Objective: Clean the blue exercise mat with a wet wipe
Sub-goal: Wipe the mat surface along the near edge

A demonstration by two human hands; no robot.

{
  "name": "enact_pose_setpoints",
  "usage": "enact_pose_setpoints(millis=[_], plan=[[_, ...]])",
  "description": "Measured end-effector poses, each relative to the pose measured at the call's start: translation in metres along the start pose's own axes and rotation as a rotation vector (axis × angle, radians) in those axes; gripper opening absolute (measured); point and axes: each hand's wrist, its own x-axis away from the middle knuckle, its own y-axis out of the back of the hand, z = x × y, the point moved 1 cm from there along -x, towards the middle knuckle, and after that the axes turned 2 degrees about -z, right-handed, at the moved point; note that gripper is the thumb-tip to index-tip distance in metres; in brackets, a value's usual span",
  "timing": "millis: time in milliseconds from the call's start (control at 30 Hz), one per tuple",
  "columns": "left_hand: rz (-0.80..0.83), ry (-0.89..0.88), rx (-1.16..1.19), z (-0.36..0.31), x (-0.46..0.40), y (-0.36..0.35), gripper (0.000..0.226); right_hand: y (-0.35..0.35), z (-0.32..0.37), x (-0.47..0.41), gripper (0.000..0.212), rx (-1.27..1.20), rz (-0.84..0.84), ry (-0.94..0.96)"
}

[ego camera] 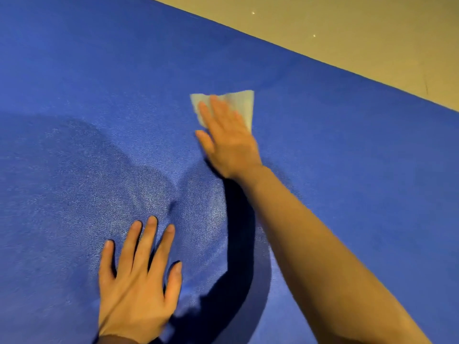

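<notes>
The blue exercise mat (pixel 347 170) fills almost the whole view, its far edge running diagonally from top centre to the right. A white wet wipe (pixel 242 103) lies flat on the mat near the centre. My right hand (pixel 227 140) presses on the wipe with straight fingers, covering its lower left part, arm stretched out from the lower right. My left hand (pixel 139 279) rests flat on the mat at the lower left, fingers spread, holding nothing. Darker, shinier patches on the mat lie between and left of the hands.
Beyond the mat's far edge, a tan floor (pixel 347 33) shows in the upper right corner. The arm casts a dark shadow on the mat between the two hands.
</notes>
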Motion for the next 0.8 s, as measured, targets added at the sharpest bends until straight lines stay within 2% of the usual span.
enact_pose_setpoints(millis=[100,200,300,367,533,667,733,800], plan=[[-0.009,0.003,0.002,0.001,0.0,0.0,0.054,0.03,-0.074,0.017,0.062,0.062,0.03,-0.271],[-0.025,-0.002,-0.002,0.002,0.0,-0.002,0.056,0.077,-0.124,0.054,0.048,0.067,0.003,-0.488],[-0.029,0.0,-0.001,0.002,0.001,-0.002,0.055,0.095,-0.124,0.072,0.032,0.077,-0.009,-0.46],[-0.027,0.011,0.005,0.0,0.0,-0.001,0.053,0.093,-0.112,0.069,0.027,0.08,-0.052,-0.512],[-0.012,-0.006,0.018,0.0,-0.002,0.0,0.054,0.097,-0.08,0.062,0.017,-0.152,-0.271,-0.874],[-0.008,-0.01,0.02,0.0,-0.001,0.001,0.056,0.127,-0.076,0.073,0.013,-0.318,-0.53,-0.95],[-0.006,-0.007,0.006,0.001,-0.001,0.0,0.056,0.151,-0.071,0.081,0.019,-0.185,-0.681,-0.878],[-0.007,-0.008,-0.005,0.001,0.0,-0.001,0.056,0.168,-0.053,0.086,0.022,-0.067,-0.707,-0.727]])
